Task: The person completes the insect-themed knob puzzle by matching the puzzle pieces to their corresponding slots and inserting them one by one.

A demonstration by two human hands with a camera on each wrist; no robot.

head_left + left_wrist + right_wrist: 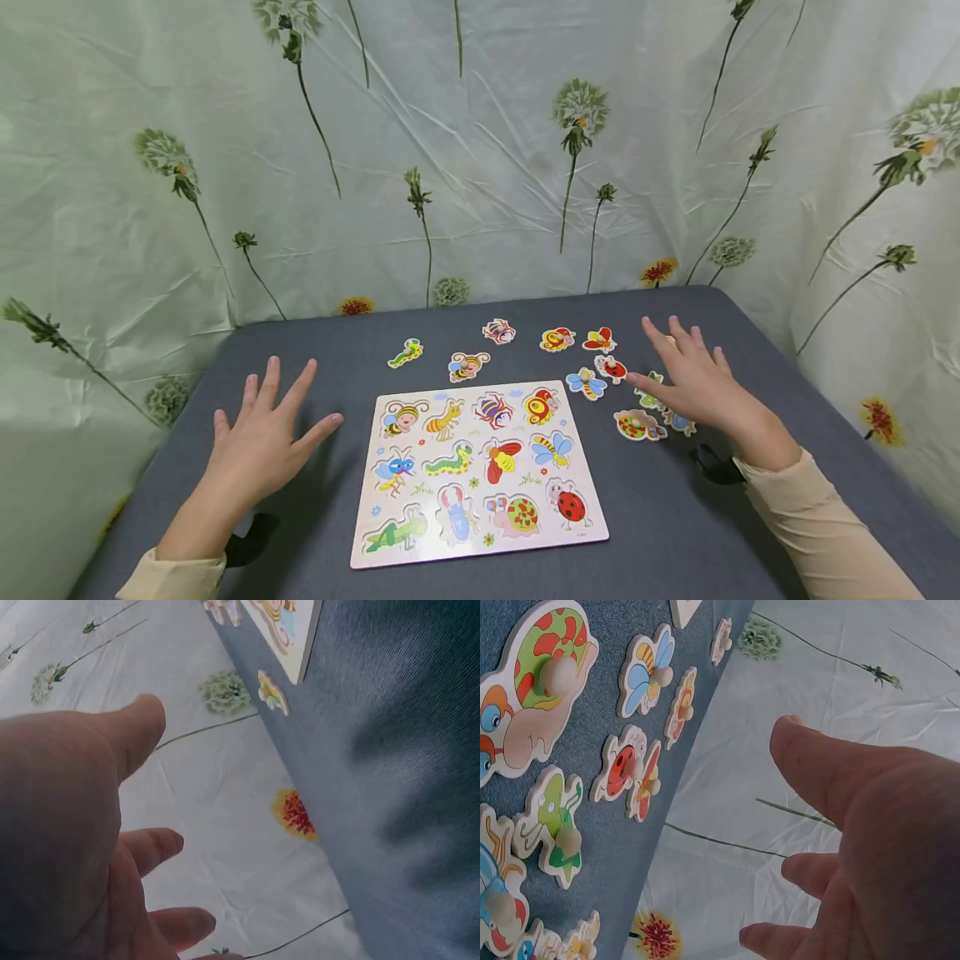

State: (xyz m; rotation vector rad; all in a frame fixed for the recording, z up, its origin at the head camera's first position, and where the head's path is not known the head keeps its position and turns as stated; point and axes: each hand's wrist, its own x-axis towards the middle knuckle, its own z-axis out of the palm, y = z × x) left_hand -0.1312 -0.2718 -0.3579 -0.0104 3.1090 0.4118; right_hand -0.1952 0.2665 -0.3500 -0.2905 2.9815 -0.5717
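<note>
My left hand [262, 442] hovers left of a wooden insect puzzle board [375, 557], fingers spread and holding nothing. My right hand [705, 385], also spread and empty, is over the loose pieces right of the board. Nearest to it are a green grasshopper piece [649, 393], partly covered by the hand, a blue insect piece [679, 423] and a snail piece [637, 425]. Ladybug [613, 370] and dragonfly [586, 384] pieces lie left of its thumb. In the right wrist view, round wooden knobs show on the snail [525, 735] and other pieces.
Behind the board lie caterpillar [406, 353], bee [468, 367] and spider [498, 332] pieces. A round red-yellow insect [557, 339] and a red-winged one [599, 339] are farther right. The dark grey table [300, 542] meets a flower-printed curtain [495, 167].
</note>
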